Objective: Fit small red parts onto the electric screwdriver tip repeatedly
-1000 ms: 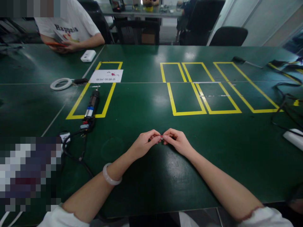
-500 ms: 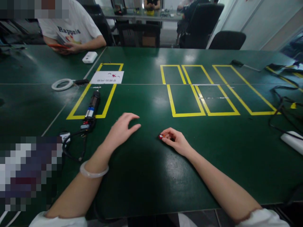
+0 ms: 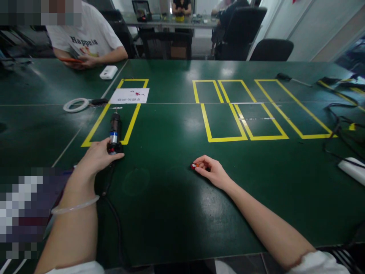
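Observation:
An electric screwdriver (image 3: 115, 123), black with a silver and blue band, lies inside the left yellow taped frame, its bit toward the white card and its cord toward me. My left hand (image 3: 98, 155), with a pale bangle at the wrist, closes thumb and fingers around its near end. At the middle of the table my right hand (image 3: 209, 169) pinches a small red and white item (image 3: 194, 166) between thumb and fingertips; its kind is too small to tell. Part of it is hidden by the fingers.
Yellow taped frames (image 3: 211, 139) mark the green table (image 3: 171, 213). A white card (image 3: 130, 96), a tape roll (image 3: 76, 105) and a white box (image 3: 108, 72) lie at left. A screwdriver (image 3: 293, 79), black cables (image 3: 336, 125) and a white power strip (image 3: 353, 170) are right. A person sits opposite.
My left hand has moved left from the open table and taken hold of the electric screwdriver's near end, turning it slightly. The right hand stays put with its small item.

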Demonstrator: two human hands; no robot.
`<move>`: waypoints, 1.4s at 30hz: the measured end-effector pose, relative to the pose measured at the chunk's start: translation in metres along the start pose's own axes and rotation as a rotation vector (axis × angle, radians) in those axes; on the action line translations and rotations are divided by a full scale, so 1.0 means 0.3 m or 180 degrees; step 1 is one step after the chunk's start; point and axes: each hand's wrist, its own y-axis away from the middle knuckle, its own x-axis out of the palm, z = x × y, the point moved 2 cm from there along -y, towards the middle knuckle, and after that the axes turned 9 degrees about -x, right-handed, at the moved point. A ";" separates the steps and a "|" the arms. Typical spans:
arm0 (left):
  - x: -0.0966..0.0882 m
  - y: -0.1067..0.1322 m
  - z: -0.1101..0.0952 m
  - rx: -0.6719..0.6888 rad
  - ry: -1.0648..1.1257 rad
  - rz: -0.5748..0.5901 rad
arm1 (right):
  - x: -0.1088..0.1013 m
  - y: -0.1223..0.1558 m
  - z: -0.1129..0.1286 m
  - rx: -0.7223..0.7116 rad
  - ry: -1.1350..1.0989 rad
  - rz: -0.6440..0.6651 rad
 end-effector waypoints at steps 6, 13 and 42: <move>0.038 0.081 -0.123 -0.0098 -0.0457 -0.0040 | 0.004 -0.003 -0.008 -0.0043 0.0017 -0.0036; 0.115 0.189 -0.284 0.0123 -0.0295 0.0167 | 0.005 0.001 -0.013 -0.0058 -0.0029 -0.0077; 0.291 0.445 -0.677 0.1427 0.0524 0.0676 | -0.051 0.001 0.012 -0.0231 0.0996 -0.0146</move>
